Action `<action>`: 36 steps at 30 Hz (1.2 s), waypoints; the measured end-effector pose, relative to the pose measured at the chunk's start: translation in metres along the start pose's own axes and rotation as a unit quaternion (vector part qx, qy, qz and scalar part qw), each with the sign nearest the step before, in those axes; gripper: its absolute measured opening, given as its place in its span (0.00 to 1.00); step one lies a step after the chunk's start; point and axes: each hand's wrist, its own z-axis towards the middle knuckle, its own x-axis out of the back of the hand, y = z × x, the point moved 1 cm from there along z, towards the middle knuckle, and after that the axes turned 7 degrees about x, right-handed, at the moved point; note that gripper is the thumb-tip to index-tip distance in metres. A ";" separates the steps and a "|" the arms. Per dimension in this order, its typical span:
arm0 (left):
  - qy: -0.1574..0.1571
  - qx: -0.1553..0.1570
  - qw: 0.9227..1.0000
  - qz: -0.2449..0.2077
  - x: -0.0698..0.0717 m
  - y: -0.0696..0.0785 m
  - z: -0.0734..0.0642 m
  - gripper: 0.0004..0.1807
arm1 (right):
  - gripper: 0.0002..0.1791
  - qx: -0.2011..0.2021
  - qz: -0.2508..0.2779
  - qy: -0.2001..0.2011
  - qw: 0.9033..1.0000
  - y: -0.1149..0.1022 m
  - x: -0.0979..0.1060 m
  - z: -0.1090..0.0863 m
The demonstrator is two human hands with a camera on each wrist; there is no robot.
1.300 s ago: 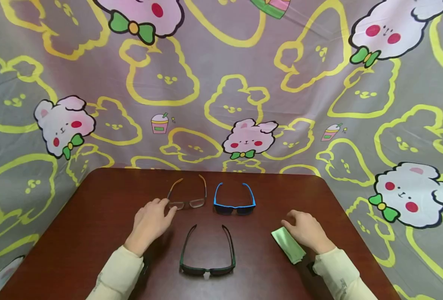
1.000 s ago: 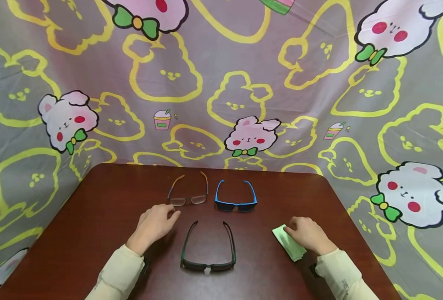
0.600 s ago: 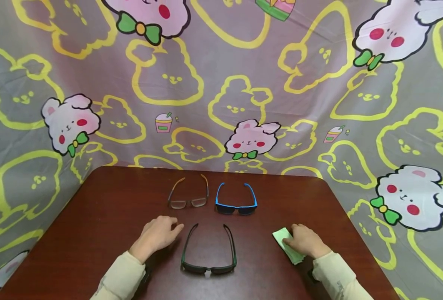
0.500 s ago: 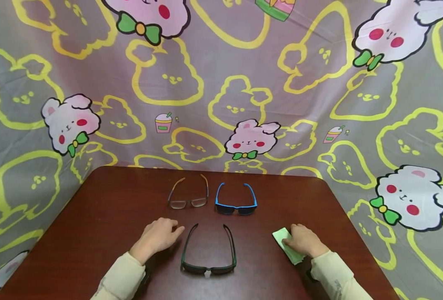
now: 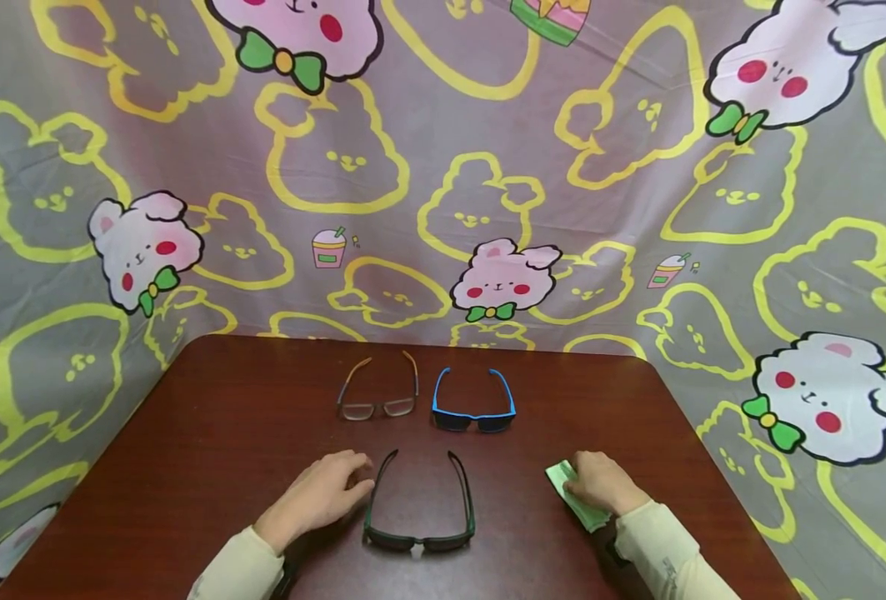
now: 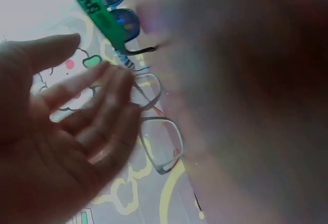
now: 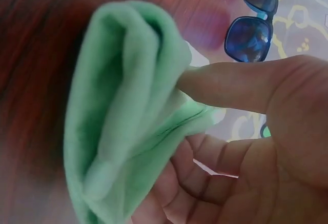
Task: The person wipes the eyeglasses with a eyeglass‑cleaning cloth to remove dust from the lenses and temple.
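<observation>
My left hand [image 5: 318, 496], its fingers loosely bent and holding nothing, is beside the left temple of the dark green-framed sunglasses [image 5: 418, 542]. In the left wrist view, a gap shows between that hand [image 6: 77, 116] and the broad green temple [image 6: 95, 11]. On the right, my right hand [image 5: 602, 483] grips a folded pale-green cloth [image 5: 591, 518]. The right wrist view has the cloth [image 7: 128, 121] pinched between thumb and fingers, its folds bulging outward. Clear eyeglasses [image 5: 377, 410] and blue-framed sunglasses [image 5: 474, 421] lie farther back, temples pointing away.
A dark reddish-brown table [image 5: 247, 392] carries everything. Around its back and sides hangs a grey cloth [image 5: 382, 108] printed with cartoon rabbits. Between the sunglasses and the cloth in my right hand lies bare tabletop [image 5: 513, 500].
My left hand has drawn back from the clear eyeglasses toward the dark green sunglasses. My right hand has closed its fingers on the green cloth, which stays in about the same place.
</observation>
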 end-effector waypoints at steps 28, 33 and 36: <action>-0.025 -0.261 0.962 0.071 -0.007 0.004 -0.013 0.11 | 0.14 0.012 0.121 0.094 0.988 -0.014 0.020 0.002; -0.018 -0.281 0.957 0.071 -0.006 0.003 -0.010 0.09 | 0.08 -0.022 0.221 0.091 0.971 -0.019 0.027 0.002; -0.016 -0.286 0.956 0.065 -0.005 0.004 -0.010 0.09 | 0.06 -0.030 0.266 0.093 0.959 -0.022 0.029 0.002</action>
